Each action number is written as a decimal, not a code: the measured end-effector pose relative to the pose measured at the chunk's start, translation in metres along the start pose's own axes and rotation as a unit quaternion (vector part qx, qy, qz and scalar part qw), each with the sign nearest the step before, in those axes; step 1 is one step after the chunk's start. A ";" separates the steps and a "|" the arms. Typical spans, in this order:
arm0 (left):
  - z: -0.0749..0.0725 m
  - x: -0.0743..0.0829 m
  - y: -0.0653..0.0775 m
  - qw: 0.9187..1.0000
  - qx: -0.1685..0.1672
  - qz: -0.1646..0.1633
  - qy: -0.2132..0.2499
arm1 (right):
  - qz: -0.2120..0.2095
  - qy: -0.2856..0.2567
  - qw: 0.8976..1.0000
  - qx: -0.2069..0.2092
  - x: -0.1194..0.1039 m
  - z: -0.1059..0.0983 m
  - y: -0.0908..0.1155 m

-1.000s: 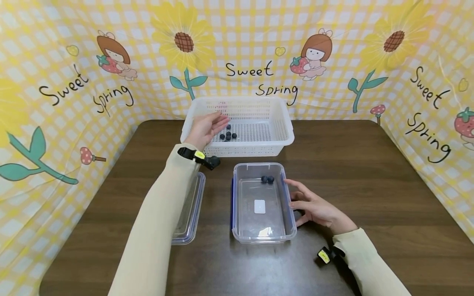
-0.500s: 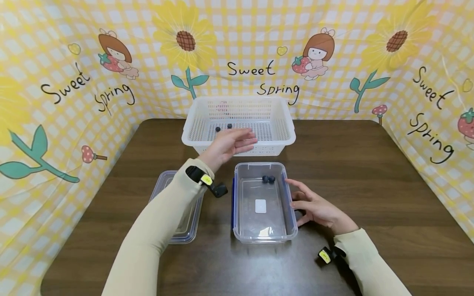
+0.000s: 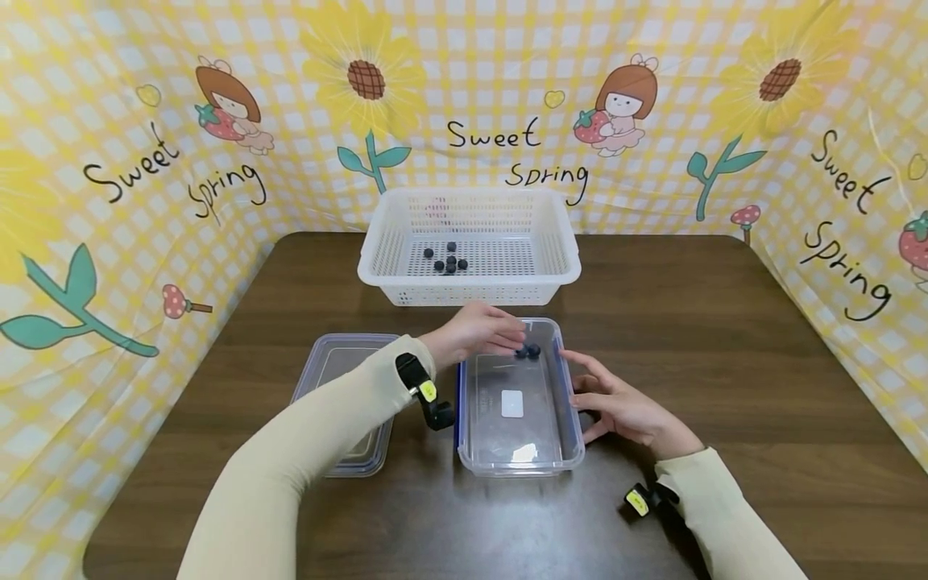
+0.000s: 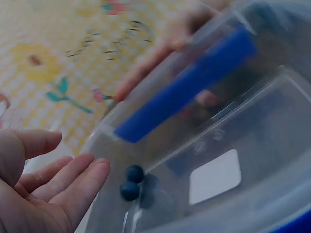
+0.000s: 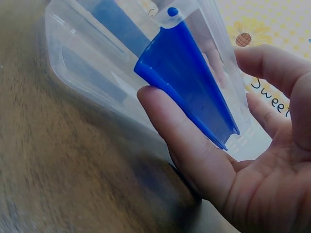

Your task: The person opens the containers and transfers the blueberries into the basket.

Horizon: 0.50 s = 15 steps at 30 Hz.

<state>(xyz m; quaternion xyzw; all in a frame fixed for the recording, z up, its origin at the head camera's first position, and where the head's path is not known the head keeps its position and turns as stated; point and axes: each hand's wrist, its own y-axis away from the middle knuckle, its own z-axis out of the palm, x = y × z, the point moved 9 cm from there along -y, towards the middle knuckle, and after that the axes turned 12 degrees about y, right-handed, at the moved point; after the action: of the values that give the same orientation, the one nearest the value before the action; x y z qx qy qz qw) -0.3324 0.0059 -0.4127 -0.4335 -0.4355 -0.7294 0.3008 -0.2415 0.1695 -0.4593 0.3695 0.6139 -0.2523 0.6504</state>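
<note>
A clear plastic food box with blue side latches stands at the middle of the table, with two blueberries in its far end. Over its far left corner is my left hand, fingers extended and thumb apart; the left wrist view shows no berry in the visible part of the palm. My right hand rests its fingertips on the outside of the right wall. In the right wrist view its thumb touches the lower edge of the blue latch. Several more blueberries lie in a white perforated basket.
The basket stands at the back of the table, against a yellow checked cloth that hangs around the back and sides. Left of the box lies a clear lid, partly covered by my left forearm.
My left hand has left the basket, moving toward me and to the right until over the box's far left corner. The right hand stays at the box, whose two berries keep their place.
</note>
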 end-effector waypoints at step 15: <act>0.021 -0.028 -0.003 0.984 0.004 -0.077 -0.162 | -0.001 -0.001 1.000 0.001 -0.001 0.001 0.001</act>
<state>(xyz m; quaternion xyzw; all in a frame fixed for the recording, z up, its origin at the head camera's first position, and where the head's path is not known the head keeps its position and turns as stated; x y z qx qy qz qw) -0.3143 0.0280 -0.4341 -0.5102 -0.5130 -0.6688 0.1711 -0.2402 0.1695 -0.4584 0.3694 0.6136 -0.2543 0.6499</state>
